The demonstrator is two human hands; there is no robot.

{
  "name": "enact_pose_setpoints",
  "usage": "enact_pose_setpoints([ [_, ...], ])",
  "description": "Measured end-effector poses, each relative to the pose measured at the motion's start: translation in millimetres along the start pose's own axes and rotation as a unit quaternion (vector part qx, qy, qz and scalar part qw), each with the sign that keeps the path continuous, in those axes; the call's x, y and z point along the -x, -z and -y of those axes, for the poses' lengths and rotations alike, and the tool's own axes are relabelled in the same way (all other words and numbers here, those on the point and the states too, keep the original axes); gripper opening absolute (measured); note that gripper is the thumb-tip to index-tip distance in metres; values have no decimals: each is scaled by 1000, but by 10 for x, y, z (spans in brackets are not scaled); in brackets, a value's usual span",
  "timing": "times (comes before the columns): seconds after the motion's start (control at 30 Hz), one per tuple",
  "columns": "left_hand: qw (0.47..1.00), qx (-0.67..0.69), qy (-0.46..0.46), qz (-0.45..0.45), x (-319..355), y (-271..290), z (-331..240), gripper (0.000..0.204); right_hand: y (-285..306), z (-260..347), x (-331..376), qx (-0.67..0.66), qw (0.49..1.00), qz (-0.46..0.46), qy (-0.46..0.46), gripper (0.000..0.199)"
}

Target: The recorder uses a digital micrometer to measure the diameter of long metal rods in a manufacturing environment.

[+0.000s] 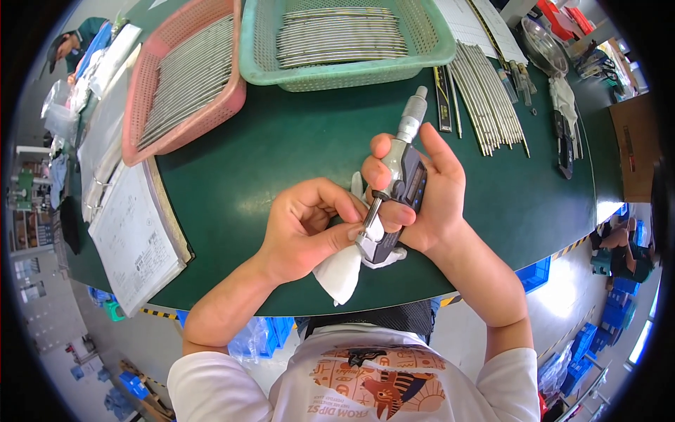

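Observation:
My right hand [434,190] is wrapped round a digital micrometer [410,172], which is tilted with its silver thimble pointing away from me. Its measuring jaws point toward my body, close to the fingertips of my left hand [304,221]. The left fingers are pinched together at the micrometer's frame; what is between them, if anything, is hidden. A crumpled white cloth [339,276] lies under and beside both hands, and some of the white shows through the frame's opening.
Ahead stand a pink basket [234,105] and a green basket [337,79], both holding rows of thin metal rods. More rods [489,98] lie at the right beside a caliper [564,144] and a metal bowl [543,46]. A binder of papers [137,239] sits left on the green table [281,141].

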State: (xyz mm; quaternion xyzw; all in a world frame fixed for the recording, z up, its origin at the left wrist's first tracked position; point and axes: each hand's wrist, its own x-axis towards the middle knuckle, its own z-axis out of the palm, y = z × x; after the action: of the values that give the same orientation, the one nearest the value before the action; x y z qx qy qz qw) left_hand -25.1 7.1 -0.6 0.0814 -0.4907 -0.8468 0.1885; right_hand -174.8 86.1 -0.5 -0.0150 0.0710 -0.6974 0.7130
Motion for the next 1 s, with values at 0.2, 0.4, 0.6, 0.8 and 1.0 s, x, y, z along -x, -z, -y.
enact_pose_setpoints([
  [0.2, 999, -31, -10, -9, 4, -16, 1, 16, 43, 7, -14, -23, 999, 14, -27, 52],
  [0.4, 1000, -14, -11, -17, 10, -5, 12, 15, 40, 11, -21, -29, 999, 8, -29, 51],
  [0.6, 999, -11, -27, -35, 8, -27, -24, 14, 27, 46, -9, -50, 998, 2, -22, 50],
  [0.8, 995, -40, -86, -37, 8, -23, -18, 13, 36, 40, -13, -31, 999, 8, -23, 51],
  [1.0, 995, -15, -82, -62, 3, -37, -10, 14, 27, 40, -16, -24, 1000, 1, -18, 52],
])
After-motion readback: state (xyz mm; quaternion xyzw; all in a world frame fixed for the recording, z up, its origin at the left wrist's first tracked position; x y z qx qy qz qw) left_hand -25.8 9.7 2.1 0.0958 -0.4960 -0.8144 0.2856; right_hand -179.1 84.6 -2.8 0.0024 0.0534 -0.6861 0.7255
